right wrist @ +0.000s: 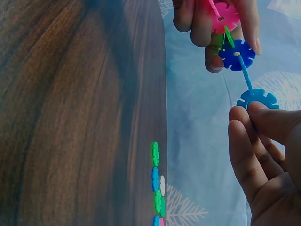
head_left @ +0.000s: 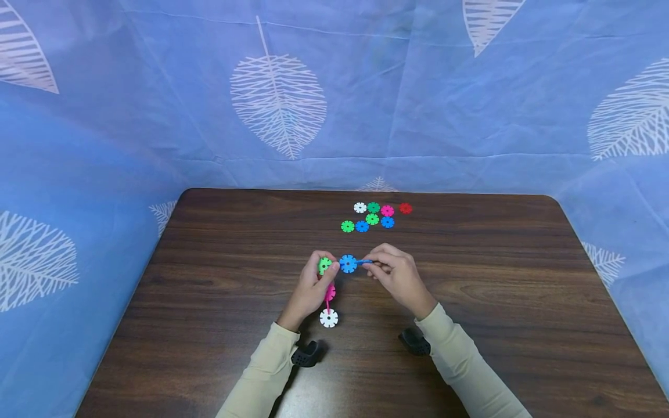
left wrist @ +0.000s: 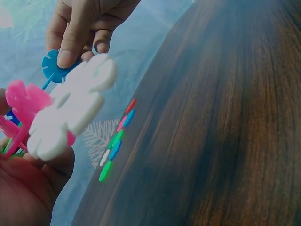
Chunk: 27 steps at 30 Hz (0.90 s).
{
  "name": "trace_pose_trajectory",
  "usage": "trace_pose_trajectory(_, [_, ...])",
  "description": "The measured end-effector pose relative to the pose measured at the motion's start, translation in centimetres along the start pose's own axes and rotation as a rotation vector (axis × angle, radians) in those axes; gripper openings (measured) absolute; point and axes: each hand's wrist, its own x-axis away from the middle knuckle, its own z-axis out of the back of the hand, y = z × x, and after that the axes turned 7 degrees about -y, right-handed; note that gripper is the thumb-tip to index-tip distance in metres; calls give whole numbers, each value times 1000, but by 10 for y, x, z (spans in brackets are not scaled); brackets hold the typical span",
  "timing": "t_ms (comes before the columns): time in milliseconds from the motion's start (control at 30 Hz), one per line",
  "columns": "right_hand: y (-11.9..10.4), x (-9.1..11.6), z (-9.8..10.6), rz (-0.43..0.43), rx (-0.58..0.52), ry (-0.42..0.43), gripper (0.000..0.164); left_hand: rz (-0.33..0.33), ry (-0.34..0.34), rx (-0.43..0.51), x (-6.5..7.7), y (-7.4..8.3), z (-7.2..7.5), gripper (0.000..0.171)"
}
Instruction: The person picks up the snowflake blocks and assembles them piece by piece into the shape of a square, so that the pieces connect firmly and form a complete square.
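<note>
A chain of notched plastic discs hangs between the two hands, each disc slotted into its neighbour. My left hand (head_left: 312, 289) grips it around a green disc (head_left: 324, 265). Below that hand dangle a pink disc (head_left: 330, 292) and, at the end, a white disc (head_left: 328, 318), which looms large in the left wrist view. Toward the right, a light blue disc (head_left: 348, 263) faces the head camera. My right hand (head_left: 399, 276) pinches the blue disc (right wrist: 257, 98) at the chain's other end between thumb and fingers. Fingers partly cover a dark blue disc (right wrist: 237, 55).
Several loose discs lie flat toward the table's far edge, among them a red disc (head_left: 405, 208), a white one (head_left: 360, 207) and a bright green one (head_left: 347, 226). The brown wooden table (head_left: 209, 325) meets a blue leaf-patterned cloth (head_left: 366, 116) behind. Black straps (head_left: 306, 355) are on both wrists.
</note>
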Motion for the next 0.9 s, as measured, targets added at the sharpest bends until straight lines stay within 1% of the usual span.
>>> trace_pose_trajectory(200, [-1,1,0,41,31,22,11,-10,-1,-14,0,4,-1,18])
trace_pose_trajectory(300, [-1,2,-1,56,69,36,12,-17,-3,-24,0,6,-2,18])
trace_pose_trajectory(433, [-1,4,-2,84,119,73,13,-18,-10,1,-1,7,-3,17])
trace_pose_trajectory(600, [3,9,-1,107,62,125,12,-24,-41,3,-3,11,-6,17])
trace_pose_trajectory(700, [4,10,0,99,28,130,12,-33,-52,-5,-3,13,-7,18])
trace_pose_trajectory(733, [5,10,0,98,22,132,12,-36,-58,6,-3,13,-7,18])
trace_pose_trajectory(900, [5,8,1,72,0,126,9,-47,-46,0,-5,14,-8,18])
